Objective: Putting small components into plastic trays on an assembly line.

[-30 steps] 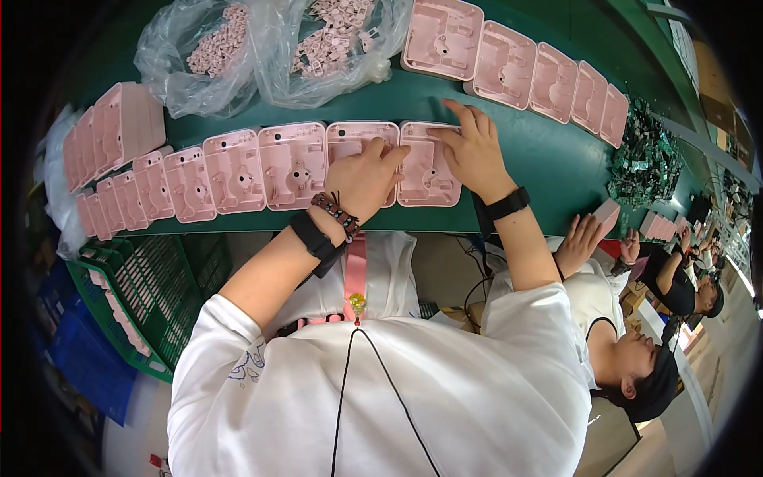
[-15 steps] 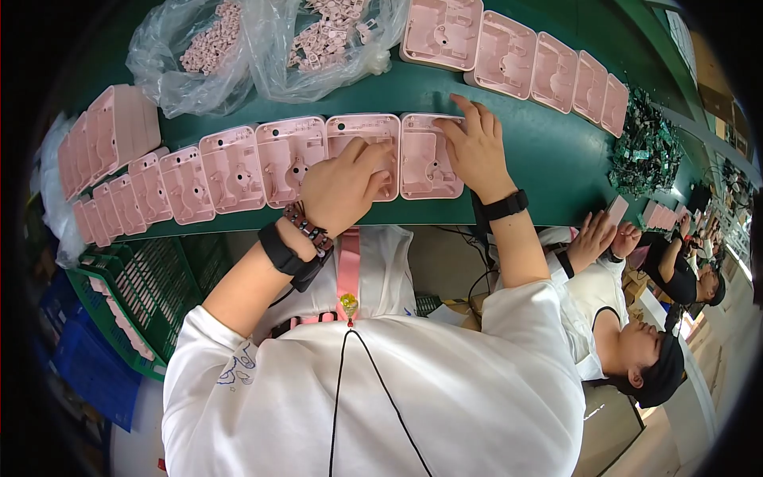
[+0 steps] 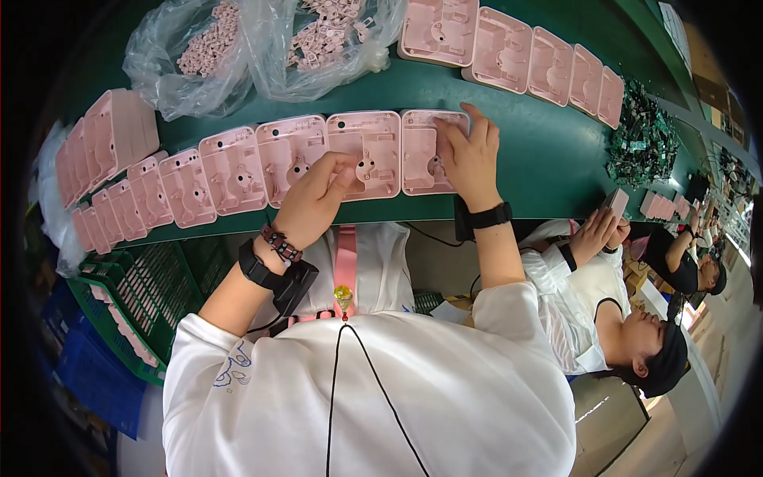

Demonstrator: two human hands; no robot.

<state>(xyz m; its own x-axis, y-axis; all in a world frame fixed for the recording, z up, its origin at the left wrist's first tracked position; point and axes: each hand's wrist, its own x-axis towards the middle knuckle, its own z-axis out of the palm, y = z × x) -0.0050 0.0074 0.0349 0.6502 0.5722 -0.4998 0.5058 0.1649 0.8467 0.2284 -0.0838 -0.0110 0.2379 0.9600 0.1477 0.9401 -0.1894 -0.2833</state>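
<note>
Along the green table (image 3: 548,163), the right hand (image 3: 474,163), fingers parted, overlapped the end pink shell (image 3: 419,149); the left hand (image 3: 312,197), fingers bunched, grip unclear, overhung the neighbouring shell (image 3: 381,147). An uneven push might have skewed the row.

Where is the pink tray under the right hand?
Right of centre in the head view: the pink tray is rightmost in the near row on the green table.

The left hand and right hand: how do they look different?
The left hand wears a beaded bracelet; the right hand shows none. The left is partly over one pink plastic housing; the right partly covers the end housing beside it. Both wear black wrist straps.
</note>
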